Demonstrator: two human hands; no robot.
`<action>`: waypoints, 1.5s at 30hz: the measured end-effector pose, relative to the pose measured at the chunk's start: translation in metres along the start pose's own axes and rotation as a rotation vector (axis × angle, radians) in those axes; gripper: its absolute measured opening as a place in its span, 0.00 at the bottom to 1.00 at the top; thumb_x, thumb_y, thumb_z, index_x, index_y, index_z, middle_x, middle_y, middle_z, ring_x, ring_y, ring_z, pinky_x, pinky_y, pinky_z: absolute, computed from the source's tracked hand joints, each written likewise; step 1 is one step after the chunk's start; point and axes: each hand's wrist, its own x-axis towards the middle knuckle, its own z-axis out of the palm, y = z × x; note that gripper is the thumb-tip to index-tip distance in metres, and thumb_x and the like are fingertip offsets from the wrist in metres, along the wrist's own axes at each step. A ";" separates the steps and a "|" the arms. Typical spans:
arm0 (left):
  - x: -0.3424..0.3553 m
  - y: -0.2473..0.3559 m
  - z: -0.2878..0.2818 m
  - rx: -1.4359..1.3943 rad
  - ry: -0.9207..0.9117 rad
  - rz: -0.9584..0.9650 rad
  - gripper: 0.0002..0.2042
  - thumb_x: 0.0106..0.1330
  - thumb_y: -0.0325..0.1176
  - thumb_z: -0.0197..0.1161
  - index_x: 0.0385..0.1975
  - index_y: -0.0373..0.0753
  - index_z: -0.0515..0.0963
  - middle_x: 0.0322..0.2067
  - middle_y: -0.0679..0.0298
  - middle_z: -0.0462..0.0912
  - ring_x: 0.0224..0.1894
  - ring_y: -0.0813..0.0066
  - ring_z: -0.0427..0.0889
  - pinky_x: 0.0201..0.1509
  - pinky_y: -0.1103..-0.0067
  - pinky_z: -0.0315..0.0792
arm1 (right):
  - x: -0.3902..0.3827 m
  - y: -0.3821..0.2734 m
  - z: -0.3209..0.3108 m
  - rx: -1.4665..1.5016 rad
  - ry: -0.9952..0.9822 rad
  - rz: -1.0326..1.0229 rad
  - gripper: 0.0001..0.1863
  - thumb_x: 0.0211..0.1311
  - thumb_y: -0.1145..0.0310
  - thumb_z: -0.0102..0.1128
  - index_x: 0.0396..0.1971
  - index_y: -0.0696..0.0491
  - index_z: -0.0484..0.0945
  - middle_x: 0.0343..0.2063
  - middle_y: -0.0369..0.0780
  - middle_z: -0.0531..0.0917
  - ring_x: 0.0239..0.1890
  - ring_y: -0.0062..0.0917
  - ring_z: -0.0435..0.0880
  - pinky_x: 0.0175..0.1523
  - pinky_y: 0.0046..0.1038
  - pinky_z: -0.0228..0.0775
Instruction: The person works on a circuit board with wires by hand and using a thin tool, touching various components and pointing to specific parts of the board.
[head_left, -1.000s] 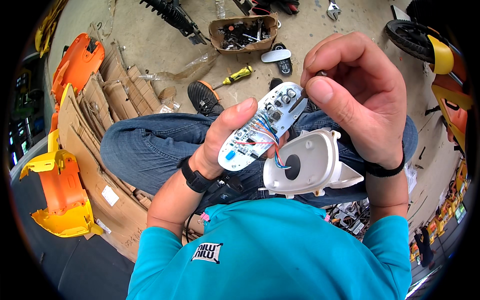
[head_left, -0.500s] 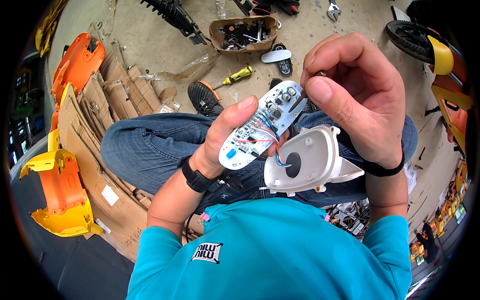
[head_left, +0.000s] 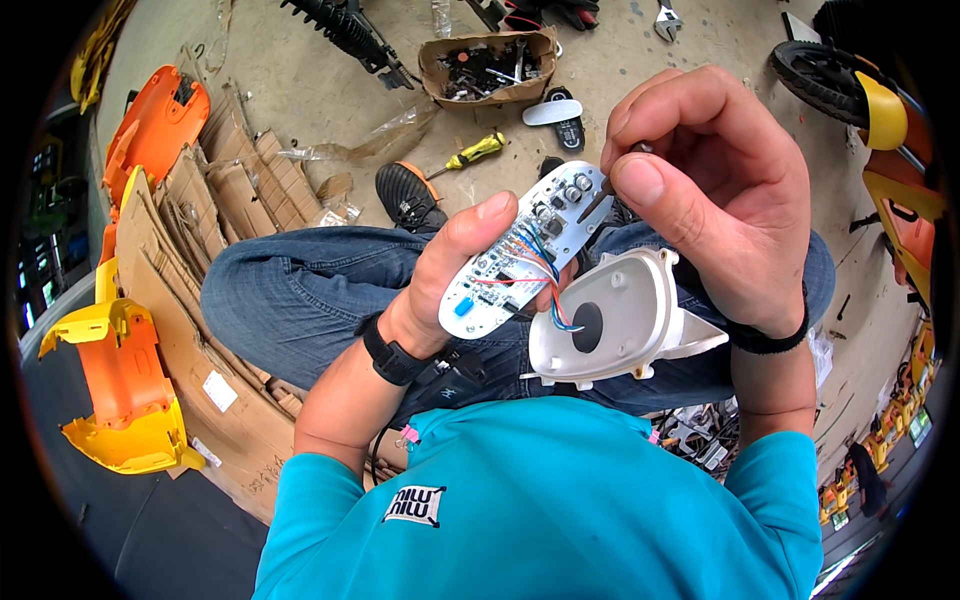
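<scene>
That circuit board [head_left: 487,268] is out of the white housing [head_left: 633,325] just right of it, but wires [head_left: 556,310] tie them: only partly apart, I'd say. The left hand [head_left: 446,252] has it in its grip; the right hand [head_left: 722,190] pinches a dark pointed tool [head_left: 595,207] at its upper right.

A concrete floor [head_left: 330,105], watched from my remote station, bears a yellow-handled screwdriver [head_left: 478,151], an adjustable wrench [head_left: 667,22], an open cardboard box [head_left: 508,94] and a black elongated part [head_left: 571,136]; at left I see a pile of flattened cardboard [head_left: 190,330], with a strip of clear tape [head_left: 400,133] between pile and box.
</scene>
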 end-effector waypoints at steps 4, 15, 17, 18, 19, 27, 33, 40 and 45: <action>0.001 0.000 -0.001 0.014 -0.028 0.011 0.32 0.70 0.56 0.48 0.52 0.26 0.72 0.34 0.51 0.83 0.29 0.73 0.84 0.32 0.83 0.79 | 0.000 0.000 0.000 -0.001 0.012 -0.011 0.08 0.61 0.76 0.61 0.39 0.59 0.74 0.35 0.40 0.78 0.36 0.18 0.76 0.42 0.18 0.68; 0.001 -0.001 -0.001 -0.011 -0.032 0.030 0.32 0.70 0.55 0.48 0.53 0.26 0.71 0.34 0.50 0.83 0.29 0.71 0.84 0.33 0.83 0.80 | 0.000 0.000 0.000 -0.015 0.020 -0.022 0.08 0.61 0.77 0.61 0.39 0.60 0.74 0.35 0.40 0.78 0.36 0.18 0.76 0.42 0.18 0.68; 0.000 -0.001 -0.001 -0.014 -0.020 0.024 0.31 0.70 0.55 0.48 0.53 0.25 0.72 0.34 0.49 0.83 0.29 0.71 0.85 0.33 0.83 0.81 | 0.000 0.000 0.000 -0.002 0.021 -0.021 0.08 0.61 0.77 0.61 0.39 0.60 0.74 0.35 0.40 0.78 0.36 0.18 0.76 0.43 0.18 0.68; 0.000 -0.001 -0.001 -0.017 -0.018 0.020 0.31 0.70 0.54 0.48 0.53 0.25 0.72 0.34 0.49 0.83 0.29 0.71 0.85 0.33 0.83 0.81 | 0.000 0.001 0.000 -0.014 0.024 -0.021 0.08 0.61 0.77 0.61 0.39 0.60 0.74 0.35 0.40 0.78 0.36 0.18 0.76 0.43 0.18 0.68; 0.000 -0.001 -0.001 -0.021 -0.016 0.015 0.31 0.70 0.54 0.48 0.52 0.25 0.72 0.34 0.49 0.83 0.29 0.71 0.85 0.33 0.83 0.81 | -0.001 0.001 0.000 -0.016 0.025 -0.020 0.08 0.61 0.77 0.61 0.39 0.60 0.74 0.35 0.40 0.78 0.36 0.18 0.76 0.43 0.18 0.68; -0.001 0.000 -0.001 0.006 -0.009 0.006 0.33 0.69 0.56 0.48 0.51 0.25 0.72 0.33 0.50 0.83 0.28 0.72 0.84 0.32 0.83 0.79 | -0.001 -0.002 -0.001 -0.054 0.000 -0.026 0.09 0.60 0.77 0.62 0.39 0.60 0.74 0.36 0.41 0.79 0.37 0.19 0.77 0.43 0.19 0.68; -0.002 0.001 0.002 0.033 0.011 -0.002 0.33 0.68 0.57 0.48 0.51 0.25 0.73 0.33 0.52 0.83 0.28 0.73 0.84 0.32 0.83 0.78 | -0.002 -0.004 -0.001 -0.094 -0.030 -0.028 0.09 0.60 0.78 0.62 0.39 0.60 0.74 0.36 0.42 0.79 0.38 0.20 0.77 0.43 0.19 0.68; 0.000 0.002 0.001 -0.053 -0.020 -0.009 0.34 0.69 0.56 0.49 0.52 0.24 0.71 0.34 0.50 0.83 0.29 0.71 0.84 0.33 0.82 0.79 | -0.002 -0.002 -0.001 -0.029 0.071 -0.021 0.09 0.66 0.73 0.55 0.42 0.60 0.75 0.34 0.37 0.78 0.35 0.16 0.77 0.40 0.18 0.69; -0.003 0.009 0.000 -0.077 -0.031 0.050 0.33 0.69 0.55 0.49 0.57 0.25 0.68 0.35 0.46 0.82 0.29 0.68 0.85 0.32 0.82 0.81 | -0.002 0.003 0.002 -0.010 0.072 0.134 0.10 0.70 0.72 0.49 0.45 0.59 0.76 0.32 0.35 0.78 0.34 0.13 0.77 0.37 0.16 0.69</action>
